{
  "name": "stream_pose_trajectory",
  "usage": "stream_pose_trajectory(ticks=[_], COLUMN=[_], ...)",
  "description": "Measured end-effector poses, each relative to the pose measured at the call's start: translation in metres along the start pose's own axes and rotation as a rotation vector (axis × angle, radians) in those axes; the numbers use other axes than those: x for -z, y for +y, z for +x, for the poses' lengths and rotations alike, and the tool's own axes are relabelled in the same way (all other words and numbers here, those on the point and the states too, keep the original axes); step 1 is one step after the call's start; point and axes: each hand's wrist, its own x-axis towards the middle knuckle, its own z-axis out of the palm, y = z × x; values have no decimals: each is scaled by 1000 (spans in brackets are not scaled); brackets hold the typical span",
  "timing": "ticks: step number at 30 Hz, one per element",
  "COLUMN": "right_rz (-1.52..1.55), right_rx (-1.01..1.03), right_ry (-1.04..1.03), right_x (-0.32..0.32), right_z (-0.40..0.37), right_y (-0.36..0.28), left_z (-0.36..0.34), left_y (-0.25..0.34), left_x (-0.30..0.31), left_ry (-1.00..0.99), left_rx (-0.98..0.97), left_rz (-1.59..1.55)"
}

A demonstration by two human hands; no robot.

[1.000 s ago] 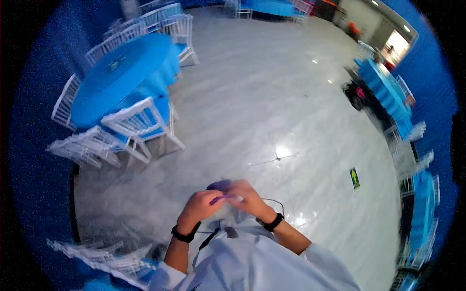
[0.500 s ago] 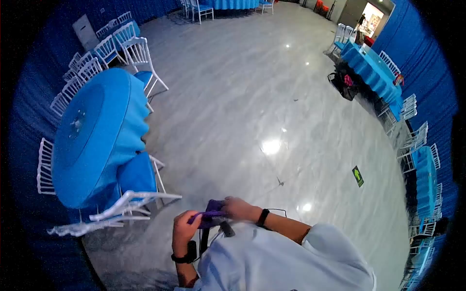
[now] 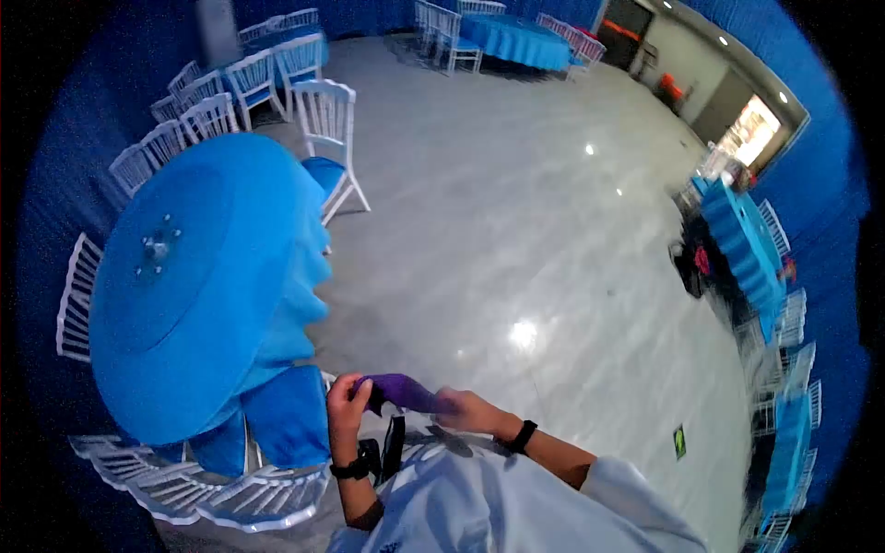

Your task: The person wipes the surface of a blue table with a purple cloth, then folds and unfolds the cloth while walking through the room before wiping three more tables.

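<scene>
A strip of purple cloth (image 3: 406, 393) stretches between my two hands, low in the middle of the view. My left hand (image 3: 345, 407) is closed on its left end, thumb on top. At the other end, my right hand (image 3: 468, 411) grips the cloth, its fingers somewhat blurred. Dark bands circle both wrists. Below the cloth are a black strap (image 3: 393, 446) and the pale shirt (image 3: 516, 488) I wear.
Close on the left stands a round table with a blue cloth (image 3: 212, 304), with white chairs (image 3: 327, 129) around it. More blue tables (image 3: 737, 230) line the right side, a black bag (image 3: 687, 269) beside them. A green floor sign (image 3: 679, 442) lies at right.
The view has turned and moved closer to the left table. My hands have drawn apart, and the purple cloth, bunched before, is now spread between them.
</scene>
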Motion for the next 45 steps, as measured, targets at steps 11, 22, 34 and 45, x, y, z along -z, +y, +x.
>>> stream_pose_trajectory(ticks=[11,22,34,45], right_rz=[254,101,-15,-383], right_rx=[-213,322,463,250], right_ry=[-10,75,-62,-650], right_x=[101,178,129,11], right_z=[206,512,623,560], right_y=[-7,3,-36,52], left_z=[214,431,411,213], left_y=[-15,-21,-78,-245], left_x=[54,138,211,222], left_ry=[-48,73,463,219], left_rx=[-3,-76,-267,279], left_rz=[202,794,1016,1286])
